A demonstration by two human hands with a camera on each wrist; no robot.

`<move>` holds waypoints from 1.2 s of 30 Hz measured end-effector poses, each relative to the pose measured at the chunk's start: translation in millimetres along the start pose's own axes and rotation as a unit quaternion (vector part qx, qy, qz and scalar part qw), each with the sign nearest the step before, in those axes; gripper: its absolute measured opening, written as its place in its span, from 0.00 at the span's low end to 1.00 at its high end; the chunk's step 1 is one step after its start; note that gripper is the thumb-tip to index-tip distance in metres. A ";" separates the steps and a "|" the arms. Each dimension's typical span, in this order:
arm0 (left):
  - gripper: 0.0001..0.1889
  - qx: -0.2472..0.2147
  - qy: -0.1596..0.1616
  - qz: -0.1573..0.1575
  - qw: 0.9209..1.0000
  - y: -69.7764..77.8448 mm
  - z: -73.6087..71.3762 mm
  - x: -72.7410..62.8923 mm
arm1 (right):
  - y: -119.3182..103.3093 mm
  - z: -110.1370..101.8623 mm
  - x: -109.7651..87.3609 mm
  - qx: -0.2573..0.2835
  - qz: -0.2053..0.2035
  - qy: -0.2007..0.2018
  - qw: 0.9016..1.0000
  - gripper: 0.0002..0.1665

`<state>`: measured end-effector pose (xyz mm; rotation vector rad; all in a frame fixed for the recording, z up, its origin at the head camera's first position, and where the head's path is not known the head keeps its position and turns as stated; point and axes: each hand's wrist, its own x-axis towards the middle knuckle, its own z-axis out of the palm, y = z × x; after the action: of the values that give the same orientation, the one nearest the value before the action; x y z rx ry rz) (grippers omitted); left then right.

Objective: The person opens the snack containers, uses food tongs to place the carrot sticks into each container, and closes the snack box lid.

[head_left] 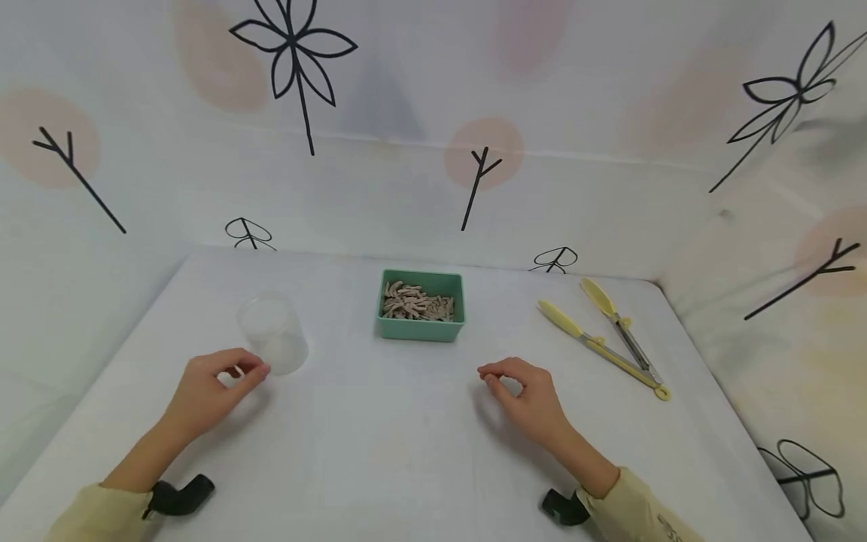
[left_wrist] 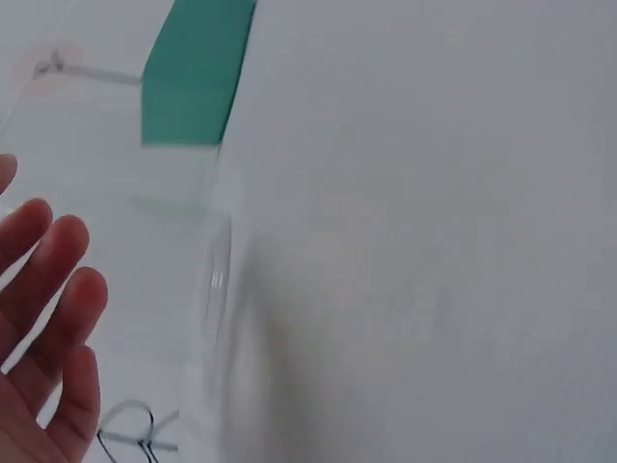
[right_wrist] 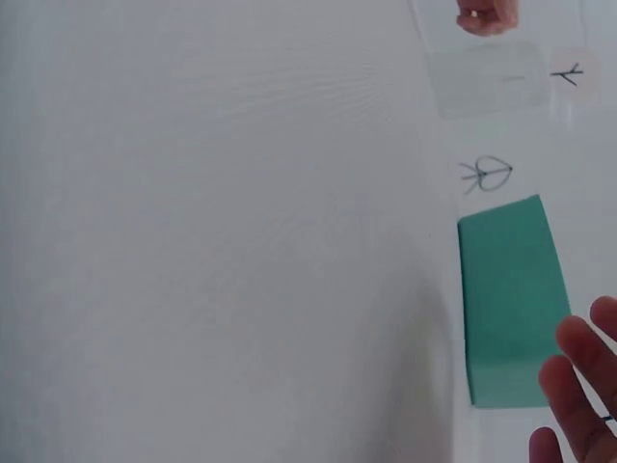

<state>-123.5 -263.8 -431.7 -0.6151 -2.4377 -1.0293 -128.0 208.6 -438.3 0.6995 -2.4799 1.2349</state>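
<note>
My left hand [head_left: 215, 388] hovers over the white table beside a clear plastic cup [head_left: 283, 342], its fingers loosely bent and holding nothing. Its thumb tip overlaps the cup's near edge in the head view; whether they touch I cannot tell. My right hand [head_left: 531, 399] is held above the table with relaxed, bent fingers and nothing in them. Between and beyond both hands stands a green rectangular container [head_left: 421, 330] with many small greyish-brown curved pieces [head_left: 413, 302] inside. In the right wrist view the container [right_wrist: 516, 309] appears behind the right fingers [right_wrist: 574, 395].
Yellow-tipped tongs [head_left: 599, 350] with metal arms lie spread on the right side of the table. A white cloth [head_left: 379, 452] covers the tabletop. Patterned fabric [head_left: 406, 196] with leaf and twig drawings rises behind it and at both sides.
</note>
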 end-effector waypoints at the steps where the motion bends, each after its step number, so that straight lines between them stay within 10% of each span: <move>1: 0.09 0.003 0.007 -0.032 0.999 -3.4 -3.6 -0.5 | -0.5 -0.3 0.0 0.003 0.014 -0.003 1.000 0.09; 6: 0.24 -0.014 -0.020 -0.151 0.988 -19.3 -14.3 0.1 | -1.7 -1.3 0.5 0.005 0.041 -0.014 0.999 0.10; 15: 0.47 -0.103 -0.078 -0.186 0.974 -26.1 -4.4 14.5 | -0.5 -1.1 4.0 -0.020 0.037 -0.015 0.999 0.12; 25: 0.41 -0.104 -0.098 -0.181 0.973 -14.5 15.3 30.5 | -5.0 -2.1 15.0 -0.022 0.050 -0.053 0.997 0.20; 36: 0.44 -0.062 -0.123 -0.105 0.985 34.4 44.7 42.2 | -20.9 6.0 22.7 0.001 0.031 -0.077 0.997 0.23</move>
<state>-148.3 -199.2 -418.5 -0.5631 -2.7146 -1.2639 -136.1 186.2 -417.7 0.7503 -2.6443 1.2481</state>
